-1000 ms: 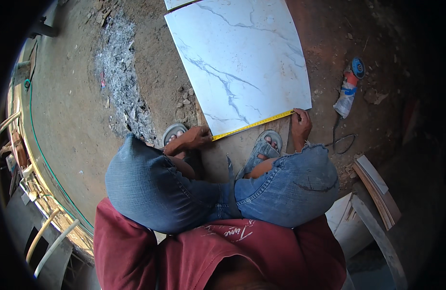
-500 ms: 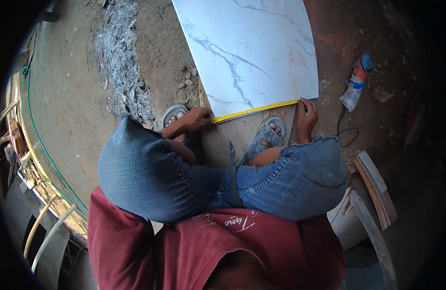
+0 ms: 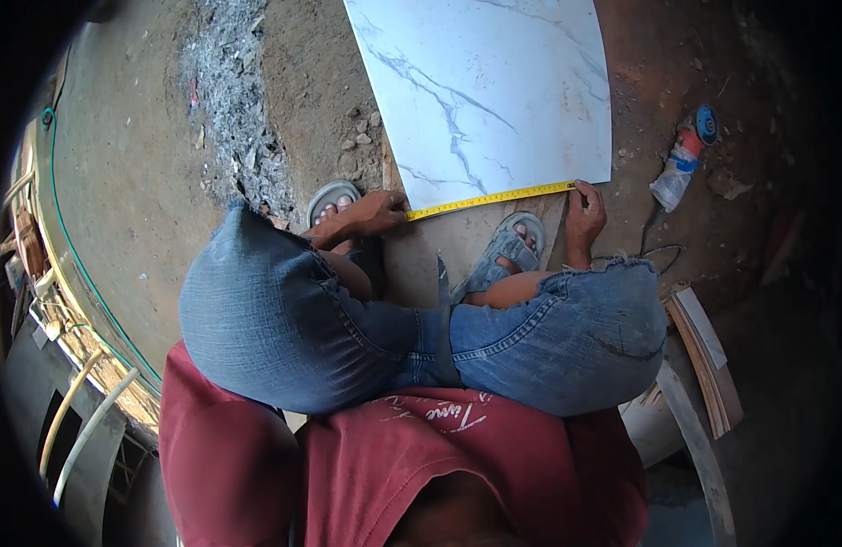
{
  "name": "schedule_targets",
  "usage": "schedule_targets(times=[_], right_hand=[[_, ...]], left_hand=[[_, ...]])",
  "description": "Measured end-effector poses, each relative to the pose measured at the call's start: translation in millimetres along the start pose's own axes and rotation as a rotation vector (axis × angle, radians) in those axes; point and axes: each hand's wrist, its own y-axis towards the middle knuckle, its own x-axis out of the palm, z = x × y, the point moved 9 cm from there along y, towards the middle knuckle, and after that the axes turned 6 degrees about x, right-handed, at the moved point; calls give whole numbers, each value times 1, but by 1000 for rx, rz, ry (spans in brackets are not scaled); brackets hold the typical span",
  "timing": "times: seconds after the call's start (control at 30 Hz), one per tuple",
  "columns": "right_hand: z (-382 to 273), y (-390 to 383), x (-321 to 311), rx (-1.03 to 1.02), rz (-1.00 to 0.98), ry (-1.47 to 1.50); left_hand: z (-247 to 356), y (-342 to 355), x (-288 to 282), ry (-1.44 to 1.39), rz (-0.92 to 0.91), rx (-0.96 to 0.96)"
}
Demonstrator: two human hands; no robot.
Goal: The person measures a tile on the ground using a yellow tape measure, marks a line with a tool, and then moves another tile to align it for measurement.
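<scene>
A large white marble-patterned tile (image 3: 494,109) with grey veins lies flat on the ground ahead of me. Stretched along its near edge is a yellow tape measure blade (image 3: 489,200). My left hand (image 3: 377,212) is closed at the blade's left end, by the tile's near left corner; whether a tape case sits inside the fingers is hidden. At the near right corner, my right hand (image 3: 585,219) pinches the blade's other end between thumb and fingers.
To the right lies an angle grinder (image 3: 685,157) with a blue disc, its cord trailing toward me. Cut tile strips (image 3: 705,351) stack by my right knee. Ash and rubble (image 3: 243,100) run along the left. A green hose (image 3: 70,237) and wood pieces line the far left.
The tile, grinder and ground appear shifted slightly right in the view. Both hands keep their hold on the stretched tape, which stays along the tile's near edge.
</scene>
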Motion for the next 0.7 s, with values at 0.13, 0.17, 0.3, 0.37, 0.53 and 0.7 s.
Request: schedule_targets(times=[0.13, 0.17, 0.3, 0.37, 0.53, 0.7], right_hand=[[1, -2, -2, 1, 14, 12], [1, -2, -2, 5, 17, 22], [-1, -3, 0, -20, 21, -21], [2, -4, 2, -1, -3, -14], [2, -5, -1, -15, -6, -19], [-2, -4, 2, -11, -40, -40]], left_hand=[[-4, -2, 2, -77, 3, -107], [-2, 0, -1, -31, 29, -54], [-7, 5, -1, 15, 23, 30], [-11, 7, 0, -5, 20, 14], [-12, 5, 2, -60, 9, -78], [-10, 4, -1, -14, 64, -60]])
